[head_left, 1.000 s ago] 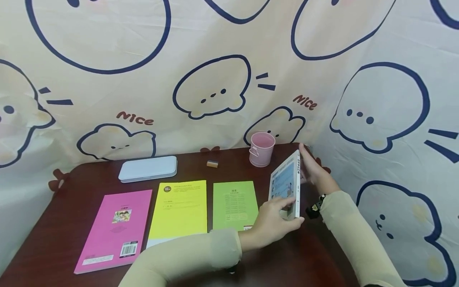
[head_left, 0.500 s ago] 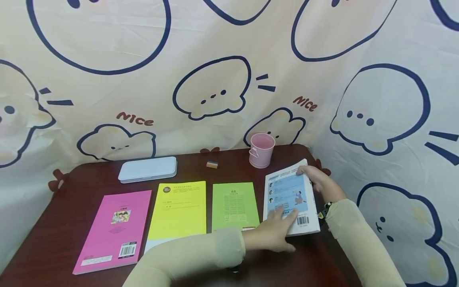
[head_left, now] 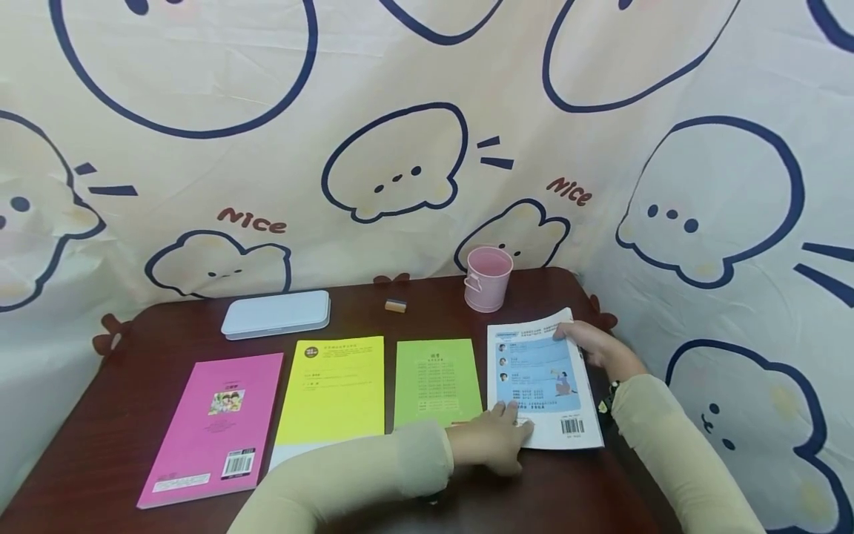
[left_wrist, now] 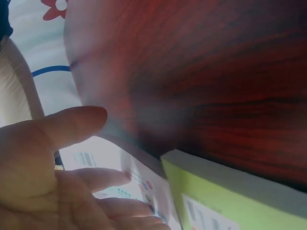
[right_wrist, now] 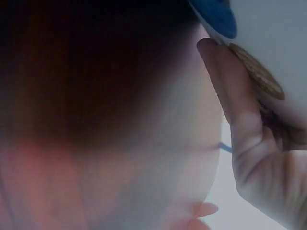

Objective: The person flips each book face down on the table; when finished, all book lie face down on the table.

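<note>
A white book with a blue panel and a barcode point(head_left: 540, 386) lies at the right end of the row, its upper right edge slightly raised. My right hand point(head_left: 600, 348) pinches that edge, thumb on the cover and fingers beneath. In the right wrist view, the right hand point(right_wrist: 256, 139) shows fingers against the book's printed underside point(right_wrist: 278, 43). My left hand point(head_left: 490, 439), fingers spread and straight, rests at the book's lower left corner, beside the green book point(head_left: 437, 378). The left wrist view shows the open palm of my left hand point(left_wrist: 43, 177) near both books.
A yellow book point(head_left: 333, 386) and a pink book point(head_left: 216, 423) lie further left on the dark wooden table point(head_left: 554, 497). Behind them are a pale blue case point(head_left: 276, 314), a small eraser point(head_left: 396, 305) and a pink bucket point(head_left: 488, 280). Patterned cloth point(head_left: 400, 74) encloses the table's back and sides.
The white book has gone from standing tilted to lying almost flat, shifting slightly toward the front. My left hand has slid off its cover to the lower left corner; my right hand has come down with it.
</note>
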